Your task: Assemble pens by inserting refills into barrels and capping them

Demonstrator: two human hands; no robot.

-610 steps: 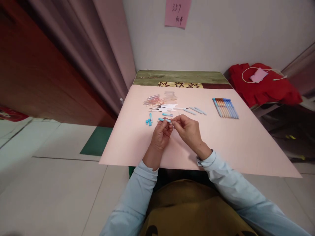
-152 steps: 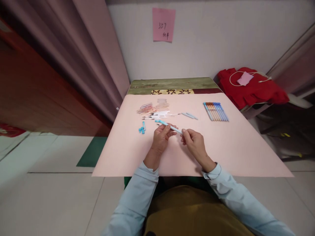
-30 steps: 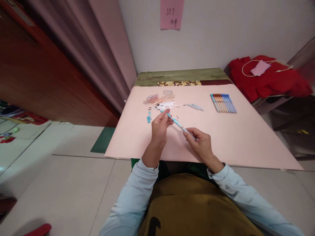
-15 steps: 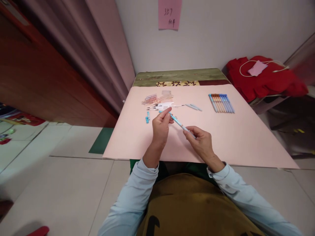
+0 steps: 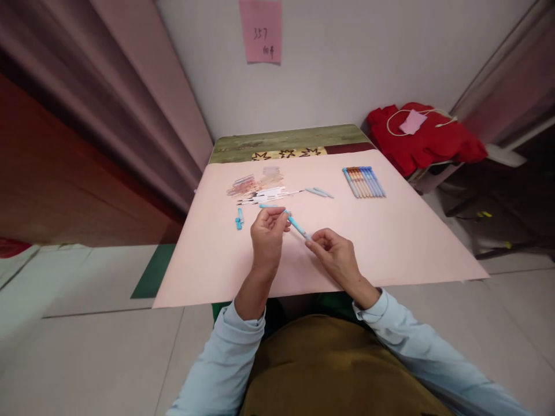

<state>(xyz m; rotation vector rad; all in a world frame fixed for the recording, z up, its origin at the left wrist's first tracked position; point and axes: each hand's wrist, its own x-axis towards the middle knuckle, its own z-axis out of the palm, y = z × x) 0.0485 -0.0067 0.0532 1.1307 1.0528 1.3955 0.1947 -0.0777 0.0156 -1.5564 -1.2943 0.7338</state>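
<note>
A pale wall [image 5: 321, 75] fills the far side, with a mauve curtain [image 5: 130, 58] hanging at the far left. In front of the wall stands a wood-patterned green surface [image 5: 286, 138], mostly covered by a large pale pink sheet [image 5: 399, 242]. A heap of red cloth [image 5: 433, 151] lies beyond its far right corner. At the near side, a person's two light blue sleeves [image 5: 416, 335] reach in over the sheet. Their bare hands are near the middle, slightly apart, joined by one pen. The right hand [image 5: 336, 254] grips the pen's near right end; the left hand [image 5: 267, 234] has thumb and fingers pinched at its far left end, hiding the tip. A pink note [image 5: 261, 34] with handwriting is on the wall.

Far left on the sheet is a pile of clear and reddish pieces [image 5: 249, 184], with thin white sticks [image 5: 264, 196] with dark tips at its near edge. At the far right, pens lie side by side in a neat row [image 5: 364, 183], with light blue, brown and darker blue tops. The held pen [image 5: 297, 225] is light blue and slants above the sheet. Two pale blue barrels [image 5: 317, 192] lie between pile and row. A bright blue tube [image 5: 266, 205] lies just beyond the left hand. Small blue caps [image 5: 239, 223] sit left of that hand.
</note>
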